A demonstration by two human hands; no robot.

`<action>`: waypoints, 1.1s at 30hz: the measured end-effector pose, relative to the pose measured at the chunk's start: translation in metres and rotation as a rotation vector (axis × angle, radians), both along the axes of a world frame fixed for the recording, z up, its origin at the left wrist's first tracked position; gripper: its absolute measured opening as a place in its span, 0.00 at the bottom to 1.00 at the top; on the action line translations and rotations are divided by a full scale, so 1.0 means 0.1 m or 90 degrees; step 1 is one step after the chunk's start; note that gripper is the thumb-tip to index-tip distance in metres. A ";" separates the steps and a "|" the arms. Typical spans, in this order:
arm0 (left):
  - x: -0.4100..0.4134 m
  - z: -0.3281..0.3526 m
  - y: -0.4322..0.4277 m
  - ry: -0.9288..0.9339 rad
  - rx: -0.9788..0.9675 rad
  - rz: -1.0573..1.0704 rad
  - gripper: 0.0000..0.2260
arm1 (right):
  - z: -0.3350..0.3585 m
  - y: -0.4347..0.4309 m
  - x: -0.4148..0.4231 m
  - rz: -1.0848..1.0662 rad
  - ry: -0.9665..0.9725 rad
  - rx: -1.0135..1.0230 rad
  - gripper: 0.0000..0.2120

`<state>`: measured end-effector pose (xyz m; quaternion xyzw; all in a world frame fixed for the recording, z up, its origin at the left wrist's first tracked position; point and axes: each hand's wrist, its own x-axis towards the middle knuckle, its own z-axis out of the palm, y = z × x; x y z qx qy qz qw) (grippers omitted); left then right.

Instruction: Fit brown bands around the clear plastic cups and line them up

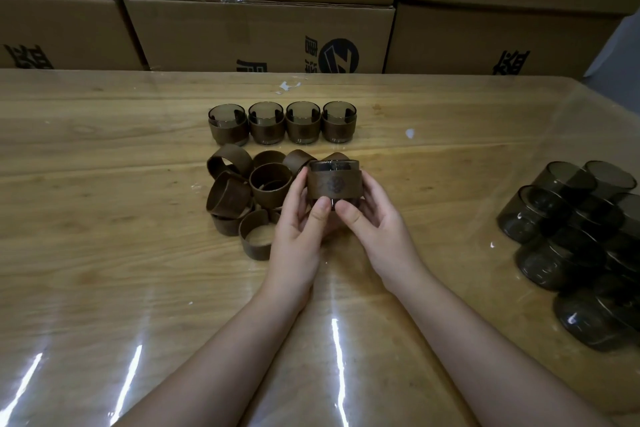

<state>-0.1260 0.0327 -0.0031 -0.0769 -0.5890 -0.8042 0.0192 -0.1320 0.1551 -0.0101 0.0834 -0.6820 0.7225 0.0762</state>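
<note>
Nearest me, I see the left hand [299,218] and right hand [377,218] gripping one banded cup [334,180] just right of the loose brown bands [242,191], four banded cups [282,121] rowed behind them on the table [104,184].

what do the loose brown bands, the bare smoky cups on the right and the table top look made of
Loose brown bands: matte, leather-like or felt-like sheet, probably; they hold a ring shape without glare.
Bare smoky cups: tinted see-through plastic, possibly glass, glossy; small highlights, and neighbours show through.
Table top: wood grain under what looks like clear glossy film; long white light streaks.
</note>
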 end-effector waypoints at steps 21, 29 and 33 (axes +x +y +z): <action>0.04 0.02 0.03 0.005 -0.006 -0.042 0.26 | 0.04 0.01 0.04 -0.115 0.073 0.055 0.34; 0.05 0.02 0.03 -0.019 0.005 -0.026 0.28 | 0.02 -0.02 0.04 -0.097 0.089 0.066 0.35; 0.05 0.03 0.01 -0.017 -0.004 -0.032 0.28 | 0.02 -0.01 0.04 -0.081 0.072 0.069 0.38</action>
